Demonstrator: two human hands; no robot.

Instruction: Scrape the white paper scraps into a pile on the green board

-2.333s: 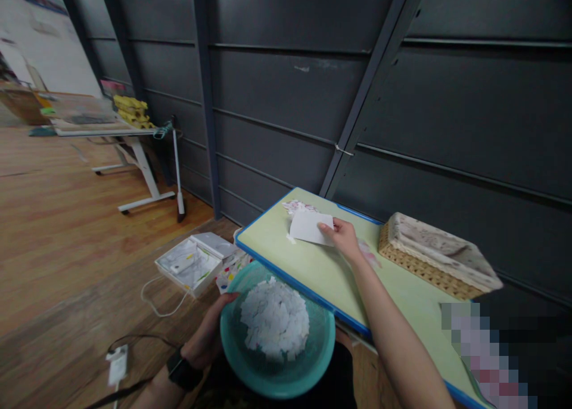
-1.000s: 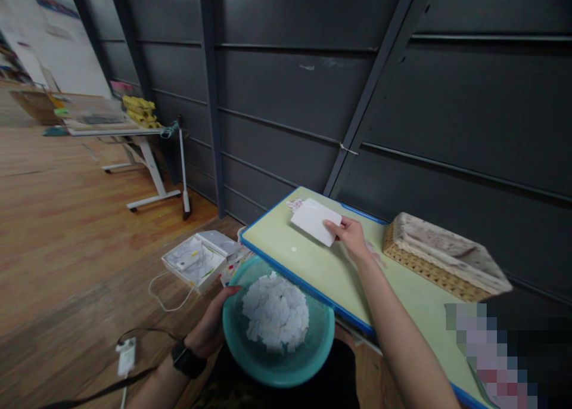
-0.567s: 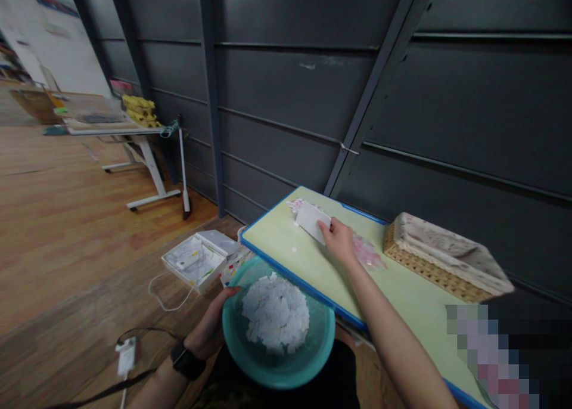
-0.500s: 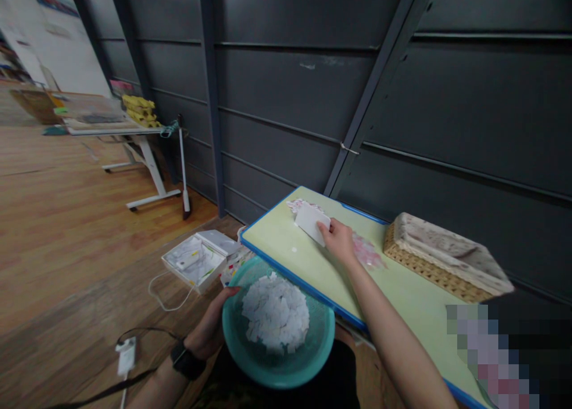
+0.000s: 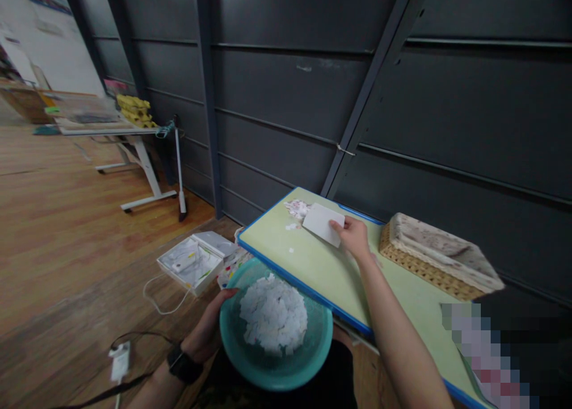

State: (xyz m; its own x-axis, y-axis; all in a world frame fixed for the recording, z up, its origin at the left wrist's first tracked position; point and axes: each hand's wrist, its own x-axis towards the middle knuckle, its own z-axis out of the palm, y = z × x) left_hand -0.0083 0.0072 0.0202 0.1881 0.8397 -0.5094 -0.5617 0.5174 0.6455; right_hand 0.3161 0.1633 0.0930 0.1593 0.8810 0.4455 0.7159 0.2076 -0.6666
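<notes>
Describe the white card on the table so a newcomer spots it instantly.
Start at the pale green table with the blue edge, against the dark wall. At its far end, left of the wicker basket, the right hand pinches the white card. It is one large smooth rectangle, unlike the tiny paper scraps beside it.

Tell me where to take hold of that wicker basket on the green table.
Grip the wicker basket by its near long rim, coming from above: it sits flat and open-topped on the green table, and the dark wall stands close behind it, so the far side looks cramped.
</notes>
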